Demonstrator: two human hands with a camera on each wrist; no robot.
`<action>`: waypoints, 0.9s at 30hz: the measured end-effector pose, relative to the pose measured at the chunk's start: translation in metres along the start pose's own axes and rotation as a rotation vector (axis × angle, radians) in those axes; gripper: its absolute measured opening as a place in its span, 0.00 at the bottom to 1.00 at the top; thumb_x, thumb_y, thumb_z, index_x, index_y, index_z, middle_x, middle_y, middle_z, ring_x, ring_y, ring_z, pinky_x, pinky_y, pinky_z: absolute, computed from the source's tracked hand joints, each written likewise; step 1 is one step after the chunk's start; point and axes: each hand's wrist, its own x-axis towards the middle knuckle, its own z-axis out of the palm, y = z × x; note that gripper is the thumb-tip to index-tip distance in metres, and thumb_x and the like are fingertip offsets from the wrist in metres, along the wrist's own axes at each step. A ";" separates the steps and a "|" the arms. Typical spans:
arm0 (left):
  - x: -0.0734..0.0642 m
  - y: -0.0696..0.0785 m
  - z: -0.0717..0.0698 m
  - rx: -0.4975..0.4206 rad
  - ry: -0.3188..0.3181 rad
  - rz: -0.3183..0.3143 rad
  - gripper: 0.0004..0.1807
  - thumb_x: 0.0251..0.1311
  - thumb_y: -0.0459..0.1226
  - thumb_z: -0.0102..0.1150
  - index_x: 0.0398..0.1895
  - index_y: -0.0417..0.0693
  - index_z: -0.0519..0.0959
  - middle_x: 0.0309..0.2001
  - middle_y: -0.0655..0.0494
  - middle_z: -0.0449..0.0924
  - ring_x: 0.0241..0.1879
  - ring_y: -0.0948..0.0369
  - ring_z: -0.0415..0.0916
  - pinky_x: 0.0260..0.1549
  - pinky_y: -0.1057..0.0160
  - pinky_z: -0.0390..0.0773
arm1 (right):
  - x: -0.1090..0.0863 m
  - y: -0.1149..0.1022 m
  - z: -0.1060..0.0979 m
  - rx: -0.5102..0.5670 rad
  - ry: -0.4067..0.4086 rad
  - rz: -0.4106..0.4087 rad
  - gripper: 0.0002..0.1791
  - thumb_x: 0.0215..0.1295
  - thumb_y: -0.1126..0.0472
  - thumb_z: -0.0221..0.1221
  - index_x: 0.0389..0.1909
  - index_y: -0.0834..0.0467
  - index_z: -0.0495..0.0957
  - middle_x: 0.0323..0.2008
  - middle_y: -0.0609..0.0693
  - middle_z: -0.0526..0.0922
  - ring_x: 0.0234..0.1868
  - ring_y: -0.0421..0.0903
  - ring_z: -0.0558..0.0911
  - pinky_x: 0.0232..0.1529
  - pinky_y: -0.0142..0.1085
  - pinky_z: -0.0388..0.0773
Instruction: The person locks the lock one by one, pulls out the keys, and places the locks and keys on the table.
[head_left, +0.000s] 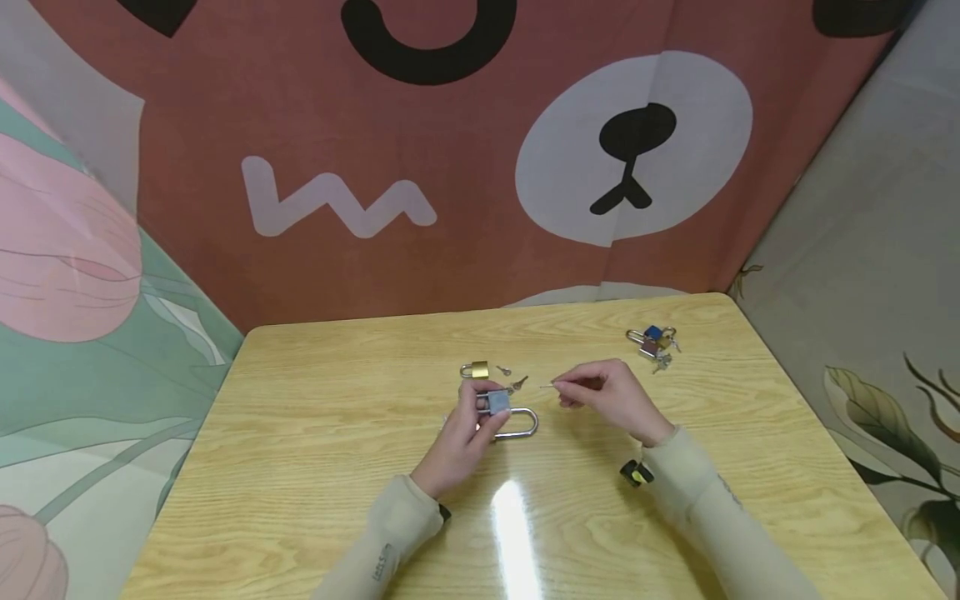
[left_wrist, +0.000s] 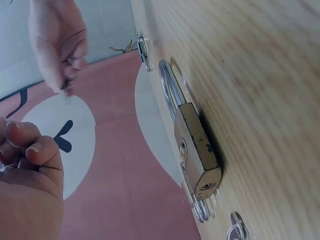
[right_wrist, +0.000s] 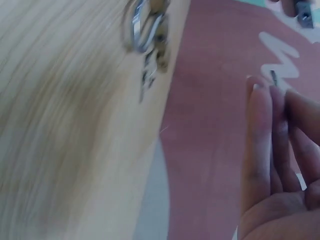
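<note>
My left hand (head_left: 463,435) grips a small grey padlock (head_left: 498,402) above the table, its shackle pointing left. To the right, my right hand (head_left: 611,398) pinches a thin key (right_wrist: 273,77) between thumb and fingertips; only its narrow blade shows, apart from the padlock and pointing towards it. Beneath my left hand lies a large padlock (left_wrist: 197,137) with a long steel shackle (head_left: 534,422), its body mostly hidden in the head view. Just beyond that hand are a brass padlock (head_left: 480,370) and loose keys (head_left: 519,383).
At the back right of the wooden table (head_left: 315,400) lies a cluster of padlocks, one blue (head_left: 653,332) and one reddish brown (head_left: 648,348), with keys (head_left: 662,362) beside them. A printed cloth (head_left: 465,267) hangs behind the table's far edge.
</note>
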 end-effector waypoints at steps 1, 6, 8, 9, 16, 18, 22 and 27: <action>0.000 0.000 0.000 -0.002 -0.002 -0.002 0.20 0.81 0.41 0.49 0.67 0.45 0.59 0.52 0.46 0.77 0.42 0.55 0.76 0.39 0.68 0.79 | 0.001 0.003 -0.002 -0.020 0.005 0.010 0.09 0.70 0.59 0.67 0.46 0.58 0.89 0.39 0.58 0.91 0.39 0.57 0.90 0.42 0.49 0.89; 0.001 -0.001 -0.002 0.004 -0.003 -0.011 0.20 0.81 0.40 0.49 0.67 0.45 0.59 0.51 0.45 0.76 0.40 0.50 0.76 0.36 0.68 0.78 | 0.007 0.020 -0.007 -0.137 0.033 0.041 0.11 0.69 0.61 0.68 0.48 0.60 0.89 0.43 0.56 0.91 0.41 0.51 0.90 0.43 0.44 0.89; 0.001 -0.001 -0.003 0.007 -0.002 -0.012 0.20 0.81 0.40 0.49 0.67 0.45 0.59 0.50 0.45 0.76 0.39 0.51 0.76 0.35 0.68 0.78 | 0.008 0.026 -0.007 -0.182 0.035 0.050 0.11 0.69 0.61 0.68 0.48 0.61 0.88 0.43 0.55 0.91 0.40 0.48 0.90 0.43 0.40 0.89; 0.001 -0.001 -0.003 0.007 -0.003 -0.012 0.20 0.81 0.40 0.49 0.66 0.45 0.59 0.50 0.45 0.76 0.39 0.51 0.76 0.35 0.68 0.78 | 0.009 0.028 -0.007 -0.206 0.036 0.059 0.11 0.69 0.61 0.68 0.49 0.61 0.88 0.43 0.55 0.91 0.40 0.47 0.90 0.43 0.38 0.88; 0.001 -0.002 -0.003 0.011 -0.004 -0.002 0.20 0.81 0.41 0.49 0.66 0.44 0.59 0.51 0.45 0.76 0.39 0.55 0.75 0.36 0.67 0.79 | 0.013 0.039 -0.004 -0.321 -0.057 0.075 0.13 0.72 0.61 0.64 0.53 0.63 0.86 0.46 0.55 0.90 0.44 0.47 0.87 0.49 0.42 0.87; 0.001 -0.002 -0.003 0.013 -0.003 -0.002 0.20 0.81 0.41 0.49 0.66 0.44 0.59 0.52 0.45 0.76 0.39 0.58 0.75 0.35 0.68 0.79 | 0.013 0.040 -0.003 -0.333 -0.092 0.071 0.15 0.73 0.61 0.63 0.54 0.64 0.85 0.47 0.56 0.89 0.44 0.48 0.87 0.49 0.43 0.87; 0.000 -0.002 -0.003 0.016 -0.005 -0.007 0.20 0.81 0.42 0.49 0.66 0.45 0.59 0.52 0.46 0.76 0.38 0.60 0.74 0.34 0.68 0.78 | 0.013 0.041 -0.002 -0.384 -0.140 0.048 0.16 0.73 0.62 0.62 0.57 0.64 0.83 0.49 0.56 0.88 0.43 0.46 0.85 0.46 0.40 0.86; 0.000 -0.002 -0.003 0.015 -0.005 -0.011 0.20 0.81 0.42 0.49 0.66 0.45 0.60 0.51 0.47 0.76 0.38 0.60 0.74 0.34 0.68 0.78 | 0.012 0.041 -0.001 -0.416 -0.157 0.046 0.17 0.73 0.61 0.62 0.59 0.63 0.82 0.49 0.55 0.87 0.41 0.43 0.82 0.41 0.35 0.82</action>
